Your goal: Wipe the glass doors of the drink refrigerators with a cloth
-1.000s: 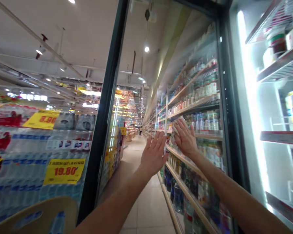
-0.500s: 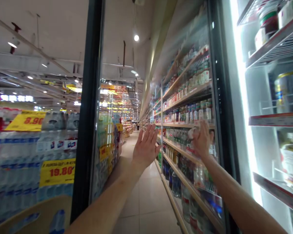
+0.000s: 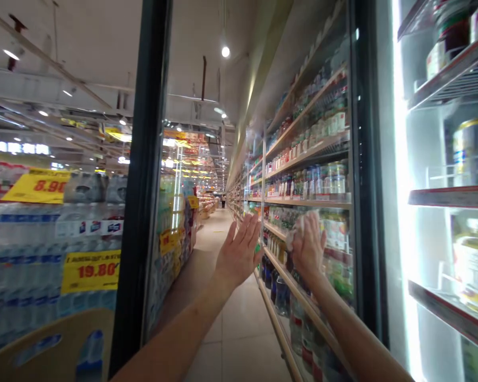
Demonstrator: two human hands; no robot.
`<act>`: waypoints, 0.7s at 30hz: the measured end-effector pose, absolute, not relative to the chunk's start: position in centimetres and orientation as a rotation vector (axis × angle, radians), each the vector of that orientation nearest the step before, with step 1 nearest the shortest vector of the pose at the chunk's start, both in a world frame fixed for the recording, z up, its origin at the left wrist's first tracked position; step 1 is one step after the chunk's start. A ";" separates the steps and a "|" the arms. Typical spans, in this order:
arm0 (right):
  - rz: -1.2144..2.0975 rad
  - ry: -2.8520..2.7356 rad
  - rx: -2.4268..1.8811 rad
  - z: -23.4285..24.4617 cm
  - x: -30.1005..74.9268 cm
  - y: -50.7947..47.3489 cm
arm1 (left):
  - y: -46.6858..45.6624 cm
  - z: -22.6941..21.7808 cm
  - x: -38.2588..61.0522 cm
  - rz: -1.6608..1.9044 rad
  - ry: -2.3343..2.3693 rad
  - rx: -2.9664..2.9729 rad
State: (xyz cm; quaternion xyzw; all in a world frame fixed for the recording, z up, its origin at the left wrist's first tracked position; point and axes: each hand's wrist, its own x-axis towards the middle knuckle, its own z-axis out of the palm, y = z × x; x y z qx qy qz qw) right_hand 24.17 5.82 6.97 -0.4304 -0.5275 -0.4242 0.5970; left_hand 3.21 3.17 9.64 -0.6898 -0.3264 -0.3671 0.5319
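A glass cooler door (image 3: 207,74) in a dark frame stands open in front of me. My left hand (image 3: 239,252) lies flat against its pane, fingers stretched out and holding nothing. To its right, my right hand (image 3: 308,252) presses a crumpled white cloth (image 3: 290,240) to the same glass. Most of the cloth is hidden behind the fingers, and its edges show at the left and above the fingertips. Bottles on shelves appear in the glass beyond both hands.
Lit cooler shelves (image 3: 450,197) with jars and cans are at the right. Packs of bottled water (image 3: 19,233) with yellow price signs (image 3: 91,271) are stacked at the left. A beige plastic chair back (image 3: 83,329) is low at the left. A tiled aisle floor (image 3: 239,318) shows through the pane.
My right hand has moved left across the glass with the white cloth, closer to my left hand. The left hand stays flat in nearly the same place. The view has shifted slightly.
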 end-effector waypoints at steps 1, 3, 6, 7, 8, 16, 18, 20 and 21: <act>-1.041 -1.346 -0.957 6.3 23.9 5.7 | 3.2 9.6 3.2 -0.876 -0.779 -1.644; -1.122 -1.521 -0.893 5.1 24.3 5.6 | 3.3 9.6 3.2 -0.878 -0.784 -1.642; -1.041 -1.339 -0.997 4.1 26.5 5.8 | 3.3 9.6 3.1 -0.864 -0.791 -1.647; -0.974 -1.217 -1.052 4.0 27.0 5.9 | 3.3 9.6 3.1 -0.859 -0.788 -1.649; -0.914 -1.122 -1.093 3.8 27.2 5.9 | 3.3 9.7 3.1 -0.857 -0.788 -1.649; -1.086 -1.622 -0.896 -0.4 23.5 5.0 | 3.1 8.9 2.6 -0.859 -0.768 -1.670; -1.074 -1.495 -0.947 -0.9 25.1 5.3 | 2.9 7.8 2.0 -0.834 -0.761 -1.699; -1.008 -1.281 -1.027 -1.3 26.5 5.5 | 2.7 6.6 1.5 -0.823 -0.765 -1.721; -0.969 -1.192 -1.061 -1.4 26.5 5.6 | 2.6 6.2 1.3 -0.822 -0.778 -1.727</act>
